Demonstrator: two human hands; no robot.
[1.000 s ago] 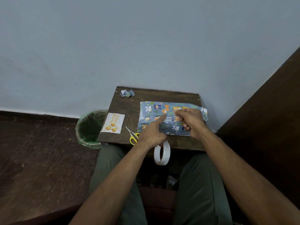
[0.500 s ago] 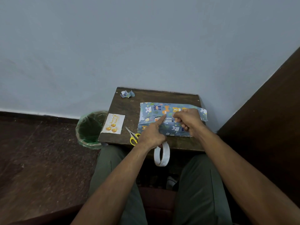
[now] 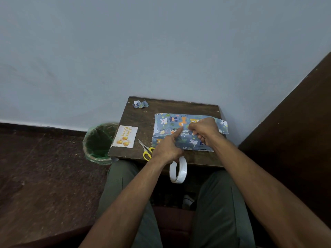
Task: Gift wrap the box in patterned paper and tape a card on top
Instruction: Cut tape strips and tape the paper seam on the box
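Observation:
The box (image 3: 166,122), covered in blue cartoon-animal paper, lies on the right half of a small dark wooden table (image 3: 179,106). My left hand (image 3: 166,149) presses its straight index finger on the paper seam on top, while its other fingers hold a white tape roll (image 3: 178,171) that hangs below the table's front edge. My right hand (image 3: 204,129) is curled on top of the box and pinches the paper fold right beside that fingertip. A loose paper flap sticks out past the box's right end. The card (image 3: 125,136), white with gold ornaments, lies at the table's left edge.
Yellow-handled scissors (image 3: 146,151) lie between the card and the box, partly under my left hand. A crumpled paper scrap (image 3: 140,104) sits at the table's far left corner. A bin with a green liner (image 3: 98,142) stands left of the table. A wall is just behind.
My right hand has slid a little to the left along the seam, closer to my left index fingertip. My left hand and the tape roll have stayed in place.

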